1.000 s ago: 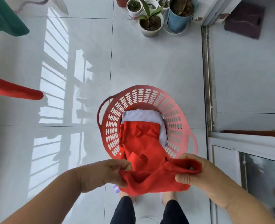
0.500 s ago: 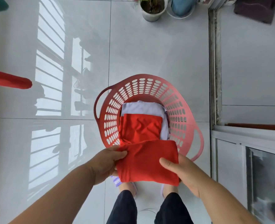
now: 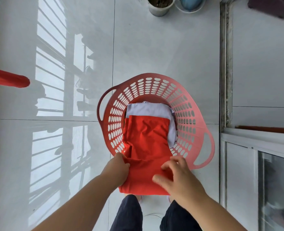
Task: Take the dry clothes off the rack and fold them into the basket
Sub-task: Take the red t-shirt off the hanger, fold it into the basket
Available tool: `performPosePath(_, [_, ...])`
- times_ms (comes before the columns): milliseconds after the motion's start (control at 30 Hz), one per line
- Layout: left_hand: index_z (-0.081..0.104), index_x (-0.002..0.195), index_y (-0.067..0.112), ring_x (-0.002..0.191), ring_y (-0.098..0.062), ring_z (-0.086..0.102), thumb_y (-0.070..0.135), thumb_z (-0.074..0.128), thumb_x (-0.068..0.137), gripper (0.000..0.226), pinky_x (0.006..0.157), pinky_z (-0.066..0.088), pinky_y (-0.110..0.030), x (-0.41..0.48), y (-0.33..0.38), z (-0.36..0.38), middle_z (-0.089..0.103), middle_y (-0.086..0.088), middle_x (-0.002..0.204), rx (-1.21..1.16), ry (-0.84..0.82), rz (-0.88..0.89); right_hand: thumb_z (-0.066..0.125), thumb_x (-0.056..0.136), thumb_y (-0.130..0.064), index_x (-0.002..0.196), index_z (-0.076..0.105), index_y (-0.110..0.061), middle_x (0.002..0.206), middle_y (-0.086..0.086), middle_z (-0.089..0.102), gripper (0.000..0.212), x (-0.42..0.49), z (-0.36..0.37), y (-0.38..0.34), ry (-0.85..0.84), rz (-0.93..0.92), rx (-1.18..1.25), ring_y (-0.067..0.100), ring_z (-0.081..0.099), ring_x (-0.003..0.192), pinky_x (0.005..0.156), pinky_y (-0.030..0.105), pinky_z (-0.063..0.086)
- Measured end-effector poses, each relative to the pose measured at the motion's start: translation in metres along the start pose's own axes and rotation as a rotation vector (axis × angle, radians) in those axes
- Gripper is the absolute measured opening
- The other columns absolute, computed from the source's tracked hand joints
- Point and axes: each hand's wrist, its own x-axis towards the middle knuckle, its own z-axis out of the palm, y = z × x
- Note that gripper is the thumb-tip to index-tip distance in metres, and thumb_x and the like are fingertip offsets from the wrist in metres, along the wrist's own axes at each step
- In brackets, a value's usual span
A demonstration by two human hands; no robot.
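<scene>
The red cloth (image 3: 143, 179), bunched a second ago, is now folded flat at the basket's (image 3: 154, 76) near rim. The right hand (image 3: 179, 179) has loosened its pinch; its fingers now spread over the cloth.

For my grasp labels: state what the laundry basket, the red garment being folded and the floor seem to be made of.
The laundry basket looks like moulded plastic, matte coral pink: rigid wall with even oval holes. The red garment seems a thin soft fabric, perhaps knit, matte: it creases limply. The floor is probably glazed tile, glossy: grout lines, window reflections.
</scene>
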Motion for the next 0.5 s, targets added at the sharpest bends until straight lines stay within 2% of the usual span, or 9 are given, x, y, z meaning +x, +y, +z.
performPosePath(67, [0.046,0.130,0.014,0.111,-0.025,0.057,0.025,0.048,0.099,0.033,0.095,0.049,-0.034,0.004,0.001,-0.003,0.056,-0.009,0.130,0.059,-0.005,0.006,0.070,0.065,-0.069,0.131,0.045,-0.031,0.146,-0.013,0.013,0.080,-0.007,0.004,0.000,-0.189,-0.015,-0.178,0.011,0.034,0.132,0.098,0.031,0.043])
performPosePath(100, [0.046,0.130,0.014,0.111,-0.025,0.057,0.025,0.049,0.098,0.034,0.094,0.049,-0.033,0.007,0.001,-0.003,0.057,-0.009,0.129,0.079,-0.007,0.008,0.072,0.068,-0.061,0.135,0.041,-0.030,0.149,-0.011,0.009,0.080,-0.009,0.006,0.001,-0.225,-0.041,-0.298,0.015,0.030,0.135,0.100,0.034,0.044])
performPosePath(133, [0.045,0.130,0.014,0.110,-0.025,0.058,0.026,0.050,0.097,0.035,0.093,0.050,-0.034,0.008,0.002,-0.003,0.057,-0.009,0.129,0.102,-0.009,0.007,0.070,0.077,-0.047,0.136,0.040,-0.029,0.150,-0.009,0.012,0.069,-0.010,0.009,0.003,-0.219,-0.079,-0.397,0.018,0.031,0.134,0.098,0.035,0.047])
performPosePath(200, [0.041,0.133,0.015,0.111,-0.028,0.060,0.028,0.052,0.096,0.040,0.094,0.052,-0.038,0.008,0.002,-0.003,0.056,-0.009,0.132,0.207,0.036,0.028,0.061,0.088,-0.016,0.132,0.046,-0.026,0.140,-0.008,0.033,0.047,-0.007,0.011,0.006,-0.184,-0.120,-0.500,0.021,0.039,0.125,0.091,0.035,0.051])
performPosePath(267, [0.037,0.138,0.021,0.119,-0.028,0.057,0.035,0.056,0.094,0.049,0.098,0.049,-0.041,0.001,0.001,-0.004,0.049,-0.005,0.140,0.337,0.132,0.164,0.054,0.090,-0.006,0.127,0.051,-0.026,0.128,-0.009,0.047,0.042,0.000,0.010,0.010,-0.190,-0.119,-0.525,0.020,0.042,0.120,0.088,0.034,0.051])
performPosePath(300, [0.037,0.141,0.025,0.125,-0.025,0.051,0.042,0.058,0.093,0.055,0.103,0.045,-0.039,-0.001,-0.001,-0.005,0.044,0.001,0.143,0.362,0.133,0.299,0.051,0.091,-0.005,0.126,0.051,-0.027,0.126,-0.010,0.050,0.041,0.004,0.008,0.013,-0.191,-0.120,-0.522,0.020,0.042,0.120,0.088,0.035,0.051])
performPosePath(367, [0.036,0.144,0.034,0.137,-0.015,0.037,0.058,0.062,0.085,0.068,0.112,0.031,-0.034,-0.010,-0.002,-0.010,0.039,0.011,0.147,0.349,-0.051,0.553,0.047,0.094,-0.006,0.132,0.049,-0.029,0.127,-0.010,0.053,0.044,0.009,-0.001,0.013,-0.193,-0.116,-0.506,0.020,0.040,0.123,0.092,0.037,0.049])
performPosePath(433, [0.036,0.144,0.038,0.141,-0.008,0.026,0.067,0.065,0.075,0.081,0.116,0.021,-0.035,-0.018,-0.003,-0.013,0.040,0.017,0.147,0.491,-0.221,0.628,0.044,0.098,-0.011,0.137,0.047,-0.030,0.129,-0.008,0.053,0.044,0.012,-0.015,0.009,-0.212,-0.108,-0.486,0.019,0.039,0.126,0.097,0.039,0.047])
performPosePath(500, [0.043,0.139,0.038,0.137,-0.008,0.036,0.063,0.063,0.075,0.071,0.113,0.024,-0.035,-0.018,-0.006,-0.012,0.049,0.018,0.141,0.631,-0.113,0.691,0.048,0.099,-0.021,0.136,0.049,-0.031,0.122,-0.005,0.054,0.038,0.015,-0.033,0.001,-0.234,-0.109,-0.447,0.018,0.045,0.123,0.098,0.037,0.045])
